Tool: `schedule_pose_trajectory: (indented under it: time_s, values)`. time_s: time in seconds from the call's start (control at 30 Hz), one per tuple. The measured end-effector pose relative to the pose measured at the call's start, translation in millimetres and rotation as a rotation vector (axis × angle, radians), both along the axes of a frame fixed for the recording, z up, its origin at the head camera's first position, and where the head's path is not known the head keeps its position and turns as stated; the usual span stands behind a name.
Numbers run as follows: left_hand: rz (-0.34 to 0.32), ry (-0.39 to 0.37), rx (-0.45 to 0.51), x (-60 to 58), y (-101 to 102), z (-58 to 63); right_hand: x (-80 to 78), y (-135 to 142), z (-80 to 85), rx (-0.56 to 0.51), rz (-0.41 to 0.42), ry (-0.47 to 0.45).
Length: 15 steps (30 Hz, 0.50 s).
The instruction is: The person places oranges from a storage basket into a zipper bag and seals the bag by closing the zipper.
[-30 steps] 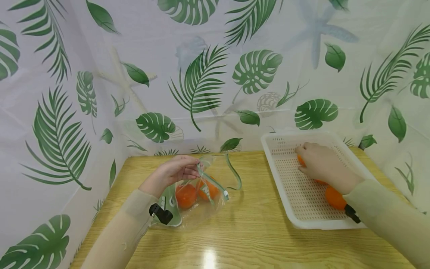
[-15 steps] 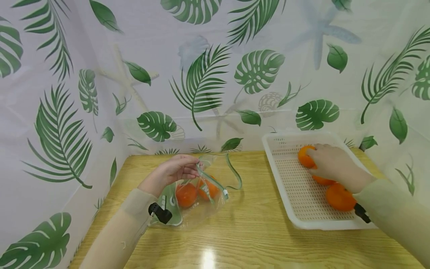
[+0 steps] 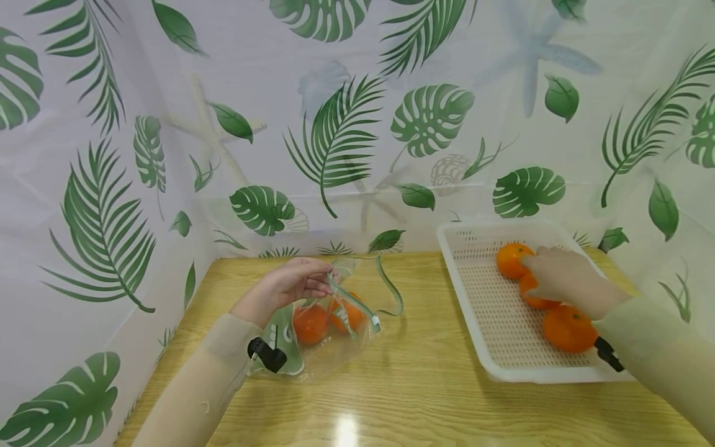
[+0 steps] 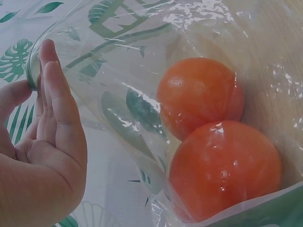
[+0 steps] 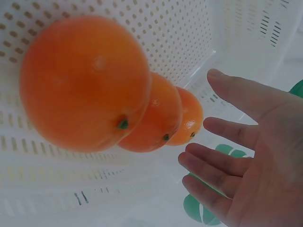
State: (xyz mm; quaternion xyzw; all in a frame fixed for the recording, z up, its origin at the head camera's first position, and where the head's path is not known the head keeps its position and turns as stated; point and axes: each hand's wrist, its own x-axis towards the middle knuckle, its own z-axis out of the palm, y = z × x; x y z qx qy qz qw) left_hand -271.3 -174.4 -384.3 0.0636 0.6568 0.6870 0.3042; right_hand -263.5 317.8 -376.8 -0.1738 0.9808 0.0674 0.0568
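Note:
My left hand [image 3: 293, 284] pinches the green-edged rim of a clear zip bag [image 3: 335, 351] between thumb and fingers, keeping its mouth apart. Inside the bag lie two oranges, one [image 4: 225, 170] nearer the left wrist camera and another [image 4: 199, 94] touching it. Over the white plastic basket [image 3: 475, 335] at the right, my right hand [image 3: 572, 279] has its fingers spread and holds nothing. Below and beside it, three oranges sit in a row: a far one [image 3: 512, 261], a middle one [image 3: 537, 295] partly hidden by the hand, and a near one [image 3: 570, 329].
Bag and basket stand on a wood-grain table [image 3: 413, 397]. A white slider [image 3: 375, 321] sits on the bag's zip. Behind and at both sides hangs a leaf-printed cloth [image 3: 357, 155], close to the basket's far end.
My right hand has let go of the far orange and drawn back to the right, toward me, uncovering the oranges in the basket. The left hand and bag look unchanged.

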Motion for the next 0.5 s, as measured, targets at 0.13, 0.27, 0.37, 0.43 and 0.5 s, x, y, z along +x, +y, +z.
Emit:
schedule_pose_trajectory:
  time_s: [0.13,0.27,0.37,0.43,0.5]
  values:
    - [-0.004,-0.001,0.002,-2.1,-0.5,-2.3,-1.1,7.9,-3.4,-0.032,0.018,-0.007]
    - [0.002,-0.007,-0.003,-1.9,0.6,-1.9,-5.0,15.4,-7.5,-0.058,0.002,-0.025]
    - [0.007,-0.006,-0.009,-0.8,1.2,-1.0,-8.2,21.3,-8.9,-0.076,-0.031,-0.054]
    - [0.011,-0.006,-0.011,0.0,1.4,-0.4,-11.0,25.9,-11.0,-0.091,-0.047,-0.071]
    - [0.013,-0.006,-0.013,0.6,1.6,0.0,-12.4,27.9,-11.9,-0.099,-0.057,-0.083]
